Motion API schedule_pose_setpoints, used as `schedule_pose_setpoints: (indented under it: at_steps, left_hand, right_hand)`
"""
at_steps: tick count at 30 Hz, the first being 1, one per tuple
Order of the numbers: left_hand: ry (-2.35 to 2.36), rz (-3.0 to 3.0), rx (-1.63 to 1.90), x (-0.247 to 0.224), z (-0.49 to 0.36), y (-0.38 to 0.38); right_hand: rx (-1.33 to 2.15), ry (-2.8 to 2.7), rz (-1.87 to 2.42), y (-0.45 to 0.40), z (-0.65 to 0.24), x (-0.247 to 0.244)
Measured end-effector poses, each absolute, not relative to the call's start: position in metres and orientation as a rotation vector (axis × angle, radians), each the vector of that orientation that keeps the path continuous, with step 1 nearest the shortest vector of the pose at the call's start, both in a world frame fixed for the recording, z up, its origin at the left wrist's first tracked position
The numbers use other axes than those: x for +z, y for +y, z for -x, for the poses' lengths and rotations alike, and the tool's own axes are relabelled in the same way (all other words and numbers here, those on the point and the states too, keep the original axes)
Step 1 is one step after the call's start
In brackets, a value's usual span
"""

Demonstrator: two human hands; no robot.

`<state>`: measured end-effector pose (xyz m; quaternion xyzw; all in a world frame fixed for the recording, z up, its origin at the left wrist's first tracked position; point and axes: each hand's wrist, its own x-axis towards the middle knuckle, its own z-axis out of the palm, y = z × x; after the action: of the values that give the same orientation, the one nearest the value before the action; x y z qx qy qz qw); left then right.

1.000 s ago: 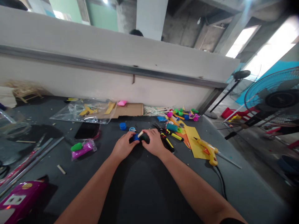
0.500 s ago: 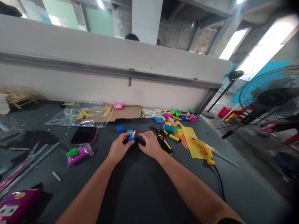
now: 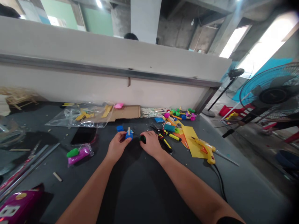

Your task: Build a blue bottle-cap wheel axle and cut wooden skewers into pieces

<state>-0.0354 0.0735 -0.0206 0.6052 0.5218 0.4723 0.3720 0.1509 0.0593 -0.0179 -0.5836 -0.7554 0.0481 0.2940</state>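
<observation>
The left hand (image 3: 118,146), loosely curled, touched a blue plastic cap (image 3: 129,136) at one o'clock, its wooden stick (image 3: 128,131) upright, while the right hand (image 3: 151,144), grip unclear, lay against a black-and-green object (image 3: 143,139) at ten o'clock.

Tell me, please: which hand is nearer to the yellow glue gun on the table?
Right. The right hand is apart from the yellow glue gun, on its left side; the left hand is farther left, past the right hand.

Blue cap (image 3: 129,135): glossy moulded plastic. Stick (image 3: 129,129) in it: bare matt wood (unfinished, slightly rough). Glue gun (image 3: 205,149): shiny yellow plastic. Bag (image 3: 79,117): thin clear glossy plastic, on matt brown cardboard (image 3: 127,112). Table top (image 3: 233,183): dark, matt, smooth.
</observation>
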Motion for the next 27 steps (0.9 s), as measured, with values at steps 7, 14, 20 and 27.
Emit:
schedule_pose_setpoints:
  at_steps: [7, 14, 20, 27]
  left_hand:
    - [1.272, -1.396, 1.316, -0.022, 0.037, 0.075]
    - [1.263, -1.355, 1.350, -0.020, 0.037, 0.075]
    - [1.281, -1.270, 1.400, -0.016, 0.036, 0.073]
    - [1.266, -1.282, 1.388, -0.021, 0.036, 0.075]
  right_hand:
    - [0.176, -1.904, 1.472, 0.063, -0.158, -0.019]
    - [0.462, -1.707, 1.374, 0.067, -0.167, -0.023]
    - [0.519, -1.653, 1.408, 0.065, -0.176, -0.018]
    - [0.571, -1.584, 1.402, 0.066, -0.177, -0.013]
